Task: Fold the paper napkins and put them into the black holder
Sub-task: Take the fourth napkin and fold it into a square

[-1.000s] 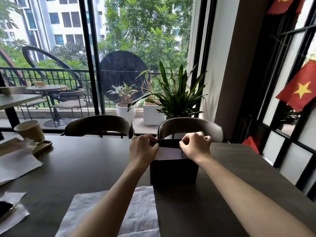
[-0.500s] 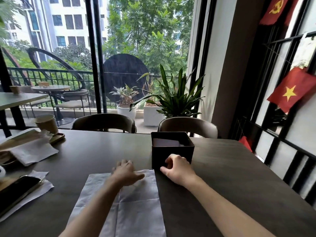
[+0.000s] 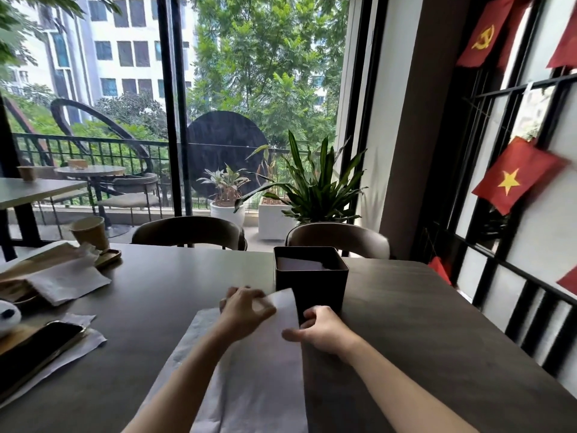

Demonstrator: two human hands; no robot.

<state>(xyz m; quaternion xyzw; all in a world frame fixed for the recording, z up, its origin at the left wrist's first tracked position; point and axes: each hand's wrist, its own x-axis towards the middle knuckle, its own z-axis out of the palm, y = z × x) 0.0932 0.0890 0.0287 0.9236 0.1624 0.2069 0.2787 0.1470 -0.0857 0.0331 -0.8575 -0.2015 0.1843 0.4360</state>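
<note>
Head view. The black holder (image 3: 311, 281) stands on the dark table (image 3: 421, 323), toward its far edge, and serves as the landmark here. Inside it, a folded napkin (image 3: 301, 264) lies low, below the rim, its top face showing.

Just in front of the holder and to its left, a white paper napkin (image 3: 249, 379) lies spread flat on the table, reaching back toward the person. Its far right corner is lifted off the surface and stands against the holder's front left edge.

The left hand (image 3: 243, 310) is on the napkin's far edge, left of the holder, thumb and forefinger closed in a pinch on the raised paper; the lifted corner rises just right of those fingertips. The right hand (image 3: 321, 331) sits at the holder's near front corner, over the napkin's right edge, fingers curled, thumb pointing left across the sheet. Whether it actually pinches the paper I cannot tell.

Far left of the holder, a paper cup (image 3: 90, 232) stands by crumpled napkins (image 3: 67, 281), and a phone (image 3: 34, 354) lies nearer on another napkin.
</note>
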